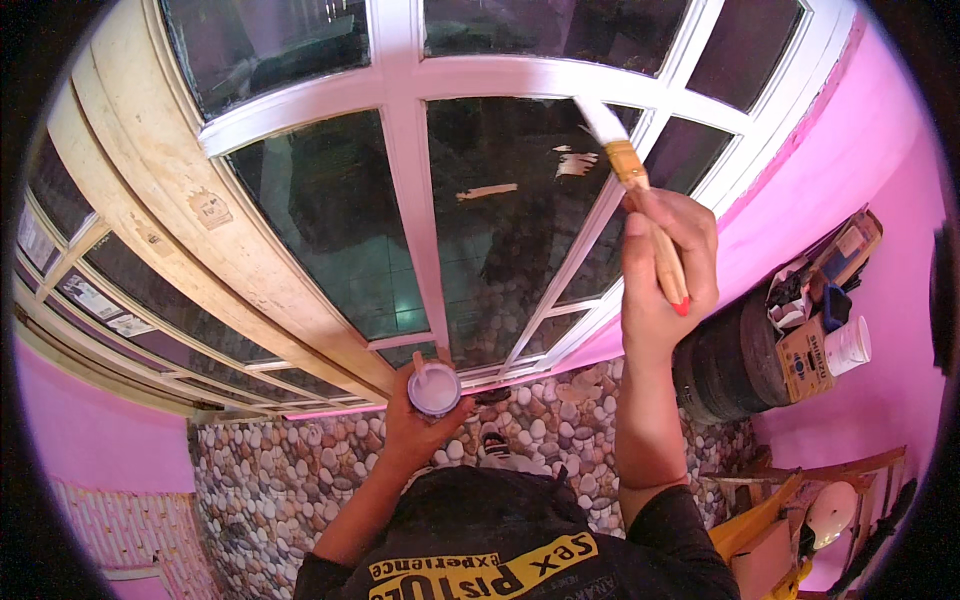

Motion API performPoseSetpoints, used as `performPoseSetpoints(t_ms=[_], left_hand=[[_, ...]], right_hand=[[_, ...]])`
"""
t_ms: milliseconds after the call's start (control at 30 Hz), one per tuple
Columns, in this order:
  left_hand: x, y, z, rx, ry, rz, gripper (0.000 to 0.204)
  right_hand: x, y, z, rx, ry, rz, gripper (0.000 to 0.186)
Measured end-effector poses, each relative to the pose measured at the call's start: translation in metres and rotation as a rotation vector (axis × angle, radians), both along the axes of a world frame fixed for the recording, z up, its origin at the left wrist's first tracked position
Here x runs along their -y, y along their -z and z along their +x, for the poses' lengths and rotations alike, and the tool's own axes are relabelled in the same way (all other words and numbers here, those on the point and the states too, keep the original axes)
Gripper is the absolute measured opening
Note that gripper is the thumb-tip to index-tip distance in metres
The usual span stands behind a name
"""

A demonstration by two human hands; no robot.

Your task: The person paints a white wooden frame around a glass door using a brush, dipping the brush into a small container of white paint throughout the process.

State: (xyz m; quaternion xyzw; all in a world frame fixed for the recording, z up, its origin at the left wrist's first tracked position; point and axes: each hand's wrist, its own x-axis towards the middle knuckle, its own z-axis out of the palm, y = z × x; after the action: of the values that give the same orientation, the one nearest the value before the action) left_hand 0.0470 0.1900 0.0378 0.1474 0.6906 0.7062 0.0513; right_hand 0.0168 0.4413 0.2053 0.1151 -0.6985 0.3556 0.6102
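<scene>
My right hand (668, 262) is closed round the wooden handle of a paintbrush (626, 165), raised at the right. The brush's white, paint-covered bristles point up and left, and their tip meets the lower edge of a white crossbar (520, 78) on the window frame. Lower down, my left hand (420, 415) grips a small round cup of white paint (434, 388). A stick (419, 364) leans out over the cup's rim. Dark glass panes (510, 200) sit between the white bars, with pale torn patches on the pane beside the brush.
Left of the white frame runs an unpainted, cream-coloured wooden frame (215, 215). At the right stand a dark barrel (735, 360), a cardboard box (806, 358) and a white tub (848, 343) by a pink wall (905, 270). Wooden furniture (800, 490) is lower right; the floor (290, 470) has a pebble pattern.
</scene>
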Motion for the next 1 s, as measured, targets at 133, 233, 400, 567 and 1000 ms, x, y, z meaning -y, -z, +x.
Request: performPoseSetpoints(t_ms=[133,233,400,567,1000], left_hand=[[0.003,0.007,0.000,0.003,-0.002,-0.008,0.060],[0.001,0.015,0.001,0.018,-0.004,0.046,0.064],[0.000,0.015,0.001,-0.060,-0.027,0.000,0.058],[0.001,0.015,0.000,-0.064,-0.021,0.002,0.058],[-0.002,0.014,0.000,-0.014,-0.002,0.003,0.059]], right_hand=[[-0.012,0.006,0.001,-0.042,0.084,-0.088,0.022],[-0.007,0.004,0.008,-0.030,0.075,-0.042,0.023],[0.005,-0.003,0.005,-0.052,0.094,0.166,0.026],[-0.009,-0.004,0.004,-0.053,0.177,0.121,0.027],[0.000,-0.004,0.003,-0.083,0.152,0.196,0.032]])
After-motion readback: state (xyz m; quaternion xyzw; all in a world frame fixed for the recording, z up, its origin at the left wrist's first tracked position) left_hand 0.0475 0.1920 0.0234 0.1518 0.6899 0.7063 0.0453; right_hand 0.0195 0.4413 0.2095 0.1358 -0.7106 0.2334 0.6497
